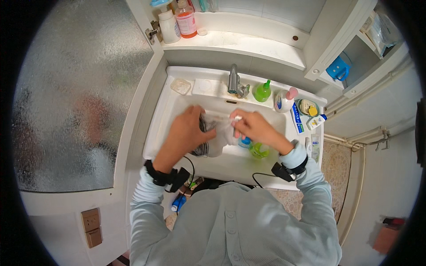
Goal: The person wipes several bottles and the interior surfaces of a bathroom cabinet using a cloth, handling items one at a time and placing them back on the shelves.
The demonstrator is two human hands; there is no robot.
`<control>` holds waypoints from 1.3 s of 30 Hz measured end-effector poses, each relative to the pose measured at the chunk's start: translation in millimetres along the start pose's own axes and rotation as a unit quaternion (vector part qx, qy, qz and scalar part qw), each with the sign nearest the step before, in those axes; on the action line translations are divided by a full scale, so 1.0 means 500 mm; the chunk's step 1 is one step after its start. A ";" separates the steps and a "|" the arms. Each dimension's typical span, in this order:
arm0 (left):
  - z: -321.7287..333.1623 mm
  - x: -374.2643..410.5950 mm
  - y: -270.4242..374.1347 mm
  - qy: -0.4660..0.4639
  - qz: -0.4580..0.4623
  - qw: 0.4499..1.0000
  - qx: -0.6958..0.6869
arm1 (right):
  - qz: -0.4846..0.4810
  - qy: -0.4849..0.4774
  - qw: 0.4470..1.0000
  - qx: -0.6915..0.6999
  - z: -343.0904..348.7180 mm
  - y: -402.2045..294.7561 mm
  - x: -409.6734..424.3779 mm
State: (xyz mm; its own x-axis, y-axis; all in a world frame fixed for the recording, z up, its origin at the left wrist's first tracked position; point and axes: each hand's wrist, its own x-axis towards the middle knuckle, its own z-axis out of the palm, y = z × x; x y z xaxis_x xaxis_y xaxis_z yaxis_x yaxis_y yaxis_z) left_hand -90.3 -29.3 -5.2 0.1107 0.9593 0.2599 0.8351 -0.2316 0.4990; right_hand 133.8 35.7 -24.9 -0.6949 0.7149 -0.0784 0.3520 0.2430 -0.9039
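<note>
Over the white washbasin [186, 166], a whitish piece of cloth [216, 148] with a dark striped edge stretches between my hands, partly blurred. My left hand [189, 128] curls over its striped side, the thumb reaching toward the middle. At the other side, my right hand [253, 124] has its fingertips pinched on the pale part, with something small and white at the fingers. Below my right hand, in the bowl, are a blue object [244, 142] and a bright green object [259, 151], both partly hidden.
A metal faucet [233, 81] rises behind the bowl, beside a green pump bottle [263, 92] and a white bottle with a pink pump [284, 100]. Soap [180, 86] sits at the left rear. Tubes, including a blue-and-white one [297, 119], line the right rim. An open frosted cabinet door [86, 99] stands left.
</note>
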 end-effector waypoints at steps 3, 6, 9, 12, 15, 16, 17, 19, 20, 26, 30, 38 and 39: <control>0.110 -0.033 -0.072 -0.066 -0.039 0.997 0.030 | 0.064 -0.038 0.997 -0.032 0.054 0.101 0.004; 0.210 -0.063 -0.129 -0.140 -0.065 0.986 0.063 | 0.141 -0.065 0.986 -0.052 0.109 0.184 0.006; 0.290 -0.065 -0.173 -0.181 -0.079 0.973 0.123 | 0.161 -0.085 0.977 -0.113 0.147 0.258 0.040; 0.339 -0.056 -0.208 -0.219 -0.106 0.959 0.142 | 0.128 -0.066 0.968 -0.205 0.176 0.300 0.058; 0.409 -0.064 -0.253 -0.185 -0.056 0.971 0.139 | 0.144 -0.076 0.957 -0.242 0.202 0.363 0.074; 0.415 -0.069 -0.258 -0.190 -0.052 0.972 0.127 | 0.144 -0.086 0.946 -0.278 0.212 0.372 0.078; 0.422 -0.065 -0.266 -0.195 -0.047 0.973 0.114 | 0.146 -0.096 0.933 -0.314 0.212 0.384 0.087; 0.440 -0.069 -0.269 -0.197 -0.074 0.969 0.127 | 0.144 -0.105 0.930 -0.322 0.207 0.363 0.082; 0.447 -0.066 -0.273 -0.198 -0.086 0.967 0.133 | 0.144 -0.110 0.928 -0.326 0.201 0.352 0.081; 0.402 -0.061 -0.273 -0.207 -0.086 0.968 0.110 | 0.076 -0.031 0.947 -0.311 0.164 0.318 0.057; 0.311 -0.077 -0.236 -0.116 -0.084 0.989 0.038 | 0.076 0.002 0.957 -0.279 0.115 0.220 0.023; 0.008 0.102 -0.004 0.115 0.012 0.993 0.015 | -0.046 0.325 0.832 -0.447 -0.073 -0.070 -0.012; -0.015 0.152 0.011 0.150 0.054 0.987 0.032 | -0.086 0.370 0.800 -0.465 -0.109 -0.091 0.009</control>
State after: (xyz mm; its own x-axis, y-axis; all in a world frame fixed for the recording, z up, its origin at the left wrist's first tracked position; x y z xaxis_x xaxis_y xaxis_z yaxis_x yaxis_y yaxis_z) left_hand -81.5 41.1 23.6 0.0440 0.8363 0.5465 0.8605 -0.3096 0.4046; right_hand 148.7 63.6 38.9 -0.3435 0.7271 0.5944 0.8438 0.5169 -0.1446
